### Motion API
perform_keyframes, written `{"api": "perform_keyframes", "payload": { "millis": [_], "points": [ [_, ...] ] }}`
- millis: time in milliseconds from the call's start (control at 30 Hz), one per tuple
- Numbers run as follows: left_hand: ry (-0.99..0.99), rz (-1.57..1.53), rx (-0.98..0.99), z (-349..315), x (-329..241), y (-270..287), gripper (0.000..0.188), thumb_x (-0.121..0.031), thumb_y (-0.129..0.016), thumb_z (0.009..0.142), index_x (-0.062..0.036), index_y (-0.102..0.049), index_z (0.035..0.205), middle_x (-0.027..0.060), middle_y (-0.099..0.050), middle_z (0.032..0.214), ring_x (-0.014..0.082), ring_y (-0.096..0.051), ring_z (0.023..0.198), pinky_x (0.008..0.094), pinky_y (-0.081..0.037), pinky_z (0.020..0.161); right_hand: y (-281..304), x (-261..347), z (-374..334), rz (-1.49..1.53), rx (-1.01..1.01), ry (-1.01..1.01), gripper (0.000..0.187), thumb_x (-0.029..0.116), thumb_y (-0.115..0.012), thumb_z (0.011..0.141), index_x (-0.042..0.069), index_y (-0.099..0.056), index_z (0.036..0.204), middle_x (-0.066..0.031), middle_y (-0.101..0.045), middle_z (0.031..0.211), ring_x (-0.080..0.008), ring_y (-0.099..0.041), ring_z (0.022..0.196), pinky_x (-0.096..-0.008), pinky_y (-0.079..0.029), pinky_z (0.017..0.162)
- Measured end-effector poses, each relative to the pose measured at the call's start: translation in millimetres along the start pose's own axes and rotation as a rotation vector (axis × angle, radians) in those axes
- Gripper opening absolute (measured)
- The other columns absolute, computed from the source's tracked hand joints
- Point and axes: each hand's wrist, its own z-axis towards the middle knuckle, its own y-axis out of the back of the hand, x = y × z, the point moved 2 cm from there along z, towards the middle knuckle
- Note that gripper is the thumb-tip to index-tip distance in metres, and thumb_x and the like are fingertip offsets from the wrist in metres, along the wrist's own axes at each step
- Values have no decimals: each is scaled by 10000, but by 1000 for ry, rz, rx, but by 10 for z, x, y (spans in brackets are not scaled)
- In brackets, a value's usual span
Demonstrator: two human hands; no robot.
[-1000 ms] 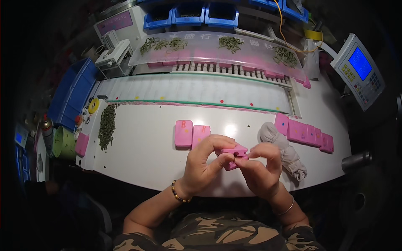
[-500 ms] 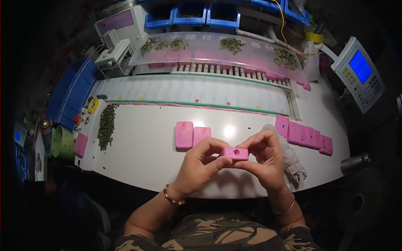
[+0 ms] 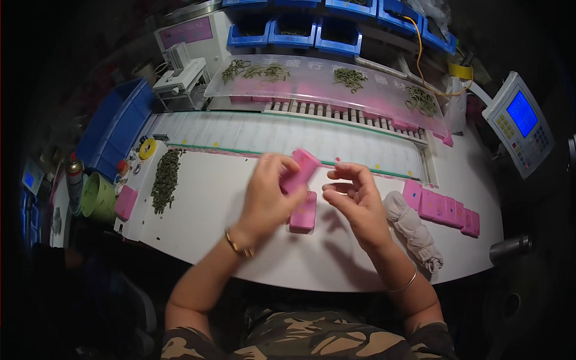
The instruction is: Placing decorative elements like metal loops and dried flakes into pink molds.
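My left hand [image 3: 261, 189] grips a pink rubber mold [image 3: 307, 163], a flat rounded block, tilted and slightly blurred above the white table. To its right, my right hand [image 3: 358, 203] is off the mold, with its fingers apart and nothing between them. Below the held mold, a second pink mold [image 3: 304, 217] with a faint mark on top lies flat on the table. My left hand may hide another one beside it.
A bunched pale cloth [image 3: 414, 231] and a row of pink molds [image 3: 441, 207] lie at right. Small green pieces [image 3: 166, 182] are heaped at left. Behind are a glass-edged panel [image 3: 282, 138], rollers [image 3: 324, 111] and a clear shelf with green rings [image 3: 350, 78]. A keypad display [image 3: 519, 126] stands far right.
Both hands held one mold together before; now my right hand has let go and my left carries the mold away from me. The view has shifted slightly.
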Motion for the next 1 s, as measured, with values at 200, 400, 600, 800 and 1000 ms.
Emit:
{"api": "perform_keyframes", "payload": {
  "millis": [200,400,600,800,1000],
  "points": [
    [72,462,-233,742,1213,409,248,-148,-753,719,-31,-657,915,160,-598,1014,329,-590,977,394,-486,896,-213,-157,44,-885,351,259,857,219,-851,696,42,-404,1405,-176,-480,1313,-326,-442,1239,-422,-436,991],
    [57,735,-313,851,1243,631,290,-235,-761,753,-40,-682,952,170,-616,1064,329,-578,1020,418,-471,918,-152,-138,23,-997,417,288,886,187,-866,639,-2,-418,1379,-199,-526,1238,-383,-487,1149,-448,-416,1003],
    [484,-764,417,222,216,118,449,-312,-676,927,-15,-591,1253,60,-617,1204,141,-606,1034,310,-487,886,80,273,-186,-885,131,592,852,98,-857,616,-5,-452,1358,-182,-578,1216,-369,-561,1101,-430,-445,976],
    [421,-1024,703,-257,-190,-96,645,-160,-727,880,-7,-423,1428,84,-550,1297,149,-557,1148,308,-498,945,38,315,-419,-719,132,574,870,152,-864,654,14,-436,1399,-148,-562,1270,-325,-550,1150,-417,-450,974],
    [74,-656,573,-308,-372,-160,860,-15,-808,721,-79,-397,1474,80,-518,1260,191,-544,1150,320,-440,1010,65,234,-492,-635,133,337,573,218,-841,721,19,-541,1167,-138,-586,1146,-276,-596,995,-374,-498,807]
  ]
}}
